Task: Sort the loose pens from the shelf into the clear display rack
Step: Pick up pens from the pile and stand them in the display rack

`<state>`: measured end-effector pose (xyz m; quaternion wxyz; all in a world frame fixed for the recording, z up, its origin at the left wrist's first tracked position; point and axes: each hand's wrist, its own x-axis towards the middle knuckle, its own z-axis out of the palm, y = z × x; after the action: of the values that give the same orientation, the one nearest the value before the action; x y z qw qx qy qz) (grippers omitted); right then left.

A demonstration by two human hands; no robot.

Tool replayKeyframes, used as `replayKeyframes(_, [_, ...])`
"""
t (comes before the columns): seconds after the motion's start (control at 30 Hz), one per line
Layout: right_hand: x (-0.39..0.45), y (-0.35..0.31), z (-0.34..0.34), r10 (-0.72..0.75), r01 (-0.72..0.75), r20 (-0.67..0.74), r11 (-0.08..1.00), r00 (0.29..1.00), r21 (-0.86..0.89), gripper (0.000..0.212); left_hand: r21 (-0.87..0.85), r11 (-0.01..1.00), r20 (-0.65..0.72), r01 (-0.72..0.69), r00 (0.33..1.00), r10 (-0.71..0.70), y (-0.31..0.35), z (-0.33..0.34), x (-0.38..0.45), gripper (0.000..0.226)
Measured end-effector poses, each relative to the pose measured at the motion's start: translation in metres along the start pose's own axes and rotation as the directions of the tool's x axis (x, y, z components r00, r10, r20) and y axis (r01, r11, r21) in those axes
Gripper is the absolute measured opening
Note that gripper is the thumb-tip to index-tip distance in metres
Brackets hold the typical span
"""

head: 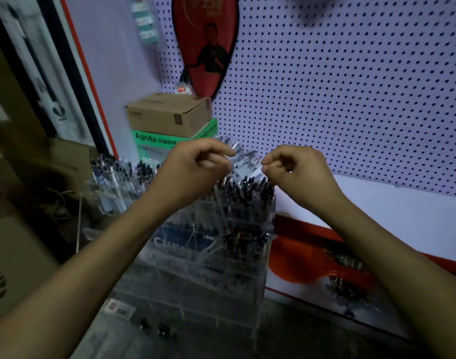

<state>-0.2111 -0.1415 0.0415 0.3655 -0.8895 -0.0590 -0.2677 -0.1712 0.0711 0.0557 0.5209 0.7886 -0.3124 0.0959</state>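
**Both hands raised over the pen rack**

Left hand (pixel 195 164) and right hand (pixel 296 169) held above the clear rack (pixel 221 255), fingers curled, together pinching a blurred bundle of pens (pixel 243 158) between them. Rack crammed with upright pens, standing on the floor against the white shelf (pixel 377 216). More loose pens (pixel 346 281) lying on the shelf, right. Behind, pegboard (pixel 351 99), cardboard box (pixel 167 115) atop green box (pixel 157 143).

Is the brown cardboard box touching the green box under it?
Touching. The head view shows the brown cardboard box resting directly on top of the green box, with no gap along their shared edge.
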Motion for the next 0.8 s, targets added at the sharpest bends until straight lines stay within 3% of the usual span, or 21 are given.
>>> replayKeyframes(0.1, [0.019,0.01,-0.011,0.066,-0.064,0.061,0.997,0.996,-0.033,0.013,-0.007,0.996,0.083,0.092,0.992,-0.091,0.001,0.007,0.032,0.013])
replayKeyframes(0.3, [0.054,0.064,-0.004,0.227,-0.229,0.113,0.973,0.967,0.003,0.011,0.197,0.963,0.23,0.183,0.946,-0.226,-0.028,0.038,0.104,0.008])
replayKeyframes(0.4, [0.062,0.106,0.018,0.273,-0.27,0.105,0.962,0.956,-0.046,0.016,0.389,0.912,0.314,0.128,0.913,-0.262,-0.053,0.059,0.133,0.005])
replayKeyframes(0.5, [0.071,0.144,0.042,0.3,-0.259,0.189,0.942,0.935,-0.214,0.028,0.575,0.818,0.4,0.008,0.87,-0.289,-0.073,0.082,0.159,0.003])
replayKeyframes(0.57, [0.077,0.161,0.053,0.311,-0.259,0.22,0.937,0.924,-0.235,0.039,0.667,0.743,0.403,-0.057,0.866,-0.296,-0.082,0.1,0.173,0.009])
replayKeyframes(0.67, [0.083,0.176,0.063,0.32,-0.247,0.237,0.924,0.917,-0.292,0.05,0.723,0.678,0.419,-0.132,0.864,-0.278,-0.096,0.128,0.188,0.017])
replayKeyframes(0.8, [0.09,0.184,0.075,0.275,-0.103,0.293,0.866,0.916,-0.489,0.053,0.793,0.578,0.43,-0.194,0.85,-0.305,-0.117,0.15,0.198,0.014])
